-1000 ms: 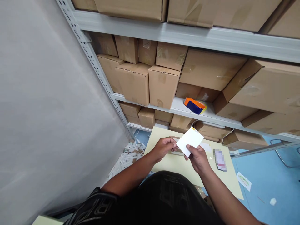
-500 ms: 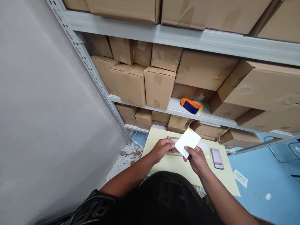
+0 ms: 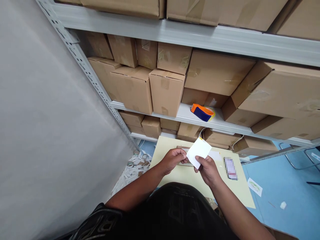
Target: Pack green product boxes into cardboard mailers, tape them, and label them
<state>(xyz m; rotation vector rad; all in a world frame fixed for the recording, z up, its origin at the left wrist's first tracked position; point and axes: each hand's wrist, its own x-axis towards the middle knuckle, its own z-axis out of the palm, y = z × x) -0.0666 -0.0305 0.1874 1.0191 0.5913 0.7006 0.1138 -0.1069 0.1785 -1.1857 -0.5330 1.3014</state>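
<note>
In the head view, a white card (image 3: 199, 151) with a small yellow mark at its top corner is held above the pale yellow table (image 3: 172, 185). My right hand (image 3: 206, 166) grips its lower right part, thumb lying on top and fingers underneath. At the card's left corner, my left hand (image 3: 175, 160) is closed in a pinch, thumb and fingertips against the corner. Behind my hands lies a flat brown cardboard piece or box (image 3: 182, 147), mostly covered. Another white sheet (image 3: 215, 155) with a yellow mark rests on the table to the right of the card.
A pixelated phone-like object (image 3: 230, 168) lies on the table's right side. Shelves (image 3: 140, 31) ahead hold several cardboard boxes (image 3: 166, 91) and an orange and navy tape roll (image 3: 202, 112). White scraps (image 3: 130, 173) cover the floor by the left wall. A printed sheet (image 3: 255, 186) lies on the blue floor.
The view has shifted slightly. The white card is tilted a little differently in my right hand, while both hands keep nearly the same place and grip.
</note>
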